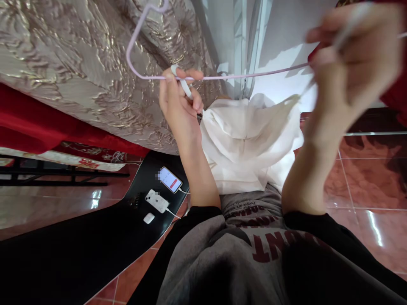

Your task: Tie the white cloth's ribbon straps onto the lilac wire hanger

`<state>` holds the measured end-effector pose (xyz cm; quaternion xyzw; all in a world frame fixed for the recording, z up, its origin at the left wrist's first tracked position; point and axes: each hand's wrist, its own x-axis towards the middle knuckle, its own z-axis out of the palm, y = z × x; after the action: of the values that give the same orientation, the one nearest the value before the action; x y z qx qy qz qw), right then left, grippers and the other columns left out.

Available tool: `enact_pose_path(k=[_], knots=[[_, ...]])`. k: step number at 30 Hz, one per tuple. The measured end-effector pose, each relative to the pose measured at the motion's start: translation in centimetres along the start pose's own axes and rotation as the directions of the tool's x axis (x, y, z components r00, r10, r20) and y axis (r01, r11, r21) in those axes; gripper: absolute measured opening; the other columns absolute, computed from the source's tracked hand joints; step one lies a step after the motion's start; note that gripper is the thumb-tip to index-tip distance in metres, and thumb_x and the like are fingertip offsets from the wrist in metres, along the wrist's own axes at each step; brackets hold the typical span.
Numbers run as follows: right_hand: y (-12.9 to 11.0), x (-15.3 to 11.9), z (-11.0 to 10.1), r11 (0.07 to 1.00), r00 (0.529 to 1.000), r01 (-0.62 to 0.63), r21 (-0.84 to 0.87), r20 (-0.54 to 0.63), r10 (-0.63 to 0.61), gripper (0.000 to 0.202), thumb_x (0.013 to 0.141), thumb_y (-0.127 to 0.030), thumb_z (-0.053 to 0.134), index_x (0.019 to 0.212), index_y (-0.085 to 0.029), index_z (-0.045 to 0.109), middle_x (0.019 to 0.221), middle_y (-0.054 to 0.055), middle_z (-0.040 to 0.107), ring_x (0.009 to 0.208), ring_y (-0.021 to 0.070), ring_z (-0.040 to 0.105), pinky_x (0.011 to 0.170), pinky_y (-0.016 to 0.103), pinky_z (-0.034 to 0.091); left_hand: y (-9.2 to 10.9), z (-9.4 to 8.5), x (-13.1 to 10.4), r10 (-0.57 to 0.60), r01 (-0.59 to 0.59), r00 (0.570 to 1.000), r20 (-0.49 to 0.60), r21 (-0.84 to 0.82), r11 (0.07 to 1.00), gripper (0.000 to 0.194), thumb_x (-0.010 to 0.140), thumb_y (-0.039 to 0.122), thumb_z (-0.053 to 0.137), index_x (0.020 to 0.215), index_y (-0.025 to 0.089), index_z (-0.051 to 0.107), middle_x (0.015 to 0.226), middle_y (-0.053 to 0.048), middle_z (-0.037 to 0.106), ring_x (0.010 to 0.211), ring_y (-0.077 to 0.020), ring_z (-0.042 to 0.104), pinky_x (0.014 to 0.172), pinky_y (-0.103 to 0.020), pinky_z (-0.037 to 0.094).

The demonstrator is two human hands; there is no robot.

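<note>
Pink hanger (pixel 235 77), one: held level, left hand's (pixel 182 93) fingers clamped on its bar, white loop between them. Right hand (pixel 356 63): at the bar's other end, a white strip across it (blurred; cannot tell whether the fingers close). White garment (pixel 251 140): hanging below, between both forearms. Grey shirt (pixel 241 237): maroon lettering, apparently "DONT". Black counter (pixel 79 241): lit phone (pixel 171 179), white phone (pixel 157 201) with Apple logo, white case (pixel 149 218).
</note>
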<state>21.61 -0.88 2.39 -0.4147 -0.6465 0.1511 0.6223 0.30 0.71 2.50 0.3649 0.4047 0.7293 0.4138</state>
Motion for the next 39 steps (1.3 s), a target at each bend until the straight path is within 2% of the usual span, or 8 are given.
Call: enact_pose_path(k=[6,11,15,19,24,29,34,39], knots=[[0.8,-0.4,1.7,0.955,0.983,0.098,-0.281,0.177,-0.048,0.024,0.095,-0.052,0.066,0.111,-0.036,0.071,0.115,0.000,0.078,0.116,0.0278,0.065,0.119,0.055,0.046,-0.3,-1.8,0.3,0.129,-0.131,0.989,0.071,0.010,0.991,0.035,0.115,0.022,0.035,0.090,0.023,0.060,0.091,-0.004,0.077,0.047,-0.0111,0.042,0.048,-0.026,0.034],[0.7,-0.6,1.1,0.958,0.988,0.091,-0.272,0.145,-0.053,0.030,0.097,-0.061,0.059,0.109,-0.038,0.075,0.115,-0.001,0.077,0.116,0.0270,0.064,0.116,0.051,0.048,-0.7,-5.8,1.8,0.394,-0.367,0.901,-0.182,0.165,0.916,0.025,0.100,0.011,0.047,0.112,0.019,0.067,0.116,-0.005,0.080,0.065,-0.0115,0.066,0.054,-0.024,0.048],[0.6,-0.8,1.4,0.974,0.988,0.071,-0.217,0.151,-0.039,0.035,0.100,-0.065,0.052,0.109,-0.039,0.074,0.115,0.000,0.076,0.115,0.0272,0.063,0.117,0.051,0.045,0.1,-7.4,2.2,0.596,-0.516,0.783,-0.180,0.347,0.783,0.025,0.099,0.017,0.057,0.120,0.020,0.070,0.143,-0.009,0.072,0.137,-0.0233,0.066,0.105,-0.037,0.060],[0.6,-1.0,1.5,0.981,0.992,0.072,-0.178,0.118,-0.051,0.034,0.105,-0.054,0.044,0.109,-0.043,0.076,0.105,0.001,0.075,0.107,0.0285,0.062,0.112,0.052,0.045,1.6,-6.4,3.0,0.682,-0.625,0.731,-0.020,0.380,0.681,0.013,0.101,0.018,0.068,0.110,0.022,0.077,0.144,-0.008,0.072,0.153,-0.0335,0.050,0.124,-0.047,0.050],[0.8,-1.2,1.3,0.980,0.996,0.080,-0.183,0.057,-0.071,0.037,0.106,-0.040,0.040,0.101,-0.040,0.077,0.106,-0.002,0.078,0.102,0.0264,0.060,0.115,0.053,0.043,3.6,-3.4,4.7,0.495,-0.534,0.844,0.205,0.260,0.804,0.028,0.098,-0.006,0.070,0.116,0.013,0.079,0.119,0.004,0.079,0.126,-0.0180,0.072,0.118,-0.029,0.056],[0.7,-1.1,1.4,0.972,0.998,0.068,-0.224,0.008,-0.068,0.037,0.107,-0.039,0.043,0.090,-0.034,0.076,0.102,0.000,0.078,0.100,0.0237,0.060,0.122,0.054,0.040,5.4,-2.2,6.8,0.378,-0.526,0.826,0.418,0.333,0.782,0.028,0.098,-0.010,0.061,0.096,0.013,0.076,0.088,0.001,0.064,0.090,-0.0108,0.066,0.090,-0.013,0.057],[0.7,-1.1,1.3,0.976,0.997,0.057,-0.210,0.070,-0.043,0.029,0.106,-0.040,0.050,0.092,-0.031,0.074,0.110,0.000,0.078,0.111,0.0230,0.064,0.129,0.056,0.034,3.3,-2.4,6.5,0.387,-0.410,0.909,0.156,0.162,0.897,0.028,0.100,-0.010,0.056,0.086,0.014,0.061,0.074,0.001,0.051,0.064,-0.0111,0.058,0.059,-0.018,0.049],[0.6,-1.1,1.9,0.976,0.992,0.064,-0.208,0.121,-0.039,0.028,0.104,-0.047,0.051,0.096,-0.033,0.074,0.118,-0.004,0.078,0.120,0.0238,0.067,0.135,0.061,0.031,-1.3,-1.3,2.5,0.115,-0.133,0.989,-0.092,-0.212,0.968,0.019,0.118,0.028,0.038,0.107,0.018,0.051,0.088,-0.001,0.064,0.074,-0.0092,0.069,0.074,-0.020,0.057]])
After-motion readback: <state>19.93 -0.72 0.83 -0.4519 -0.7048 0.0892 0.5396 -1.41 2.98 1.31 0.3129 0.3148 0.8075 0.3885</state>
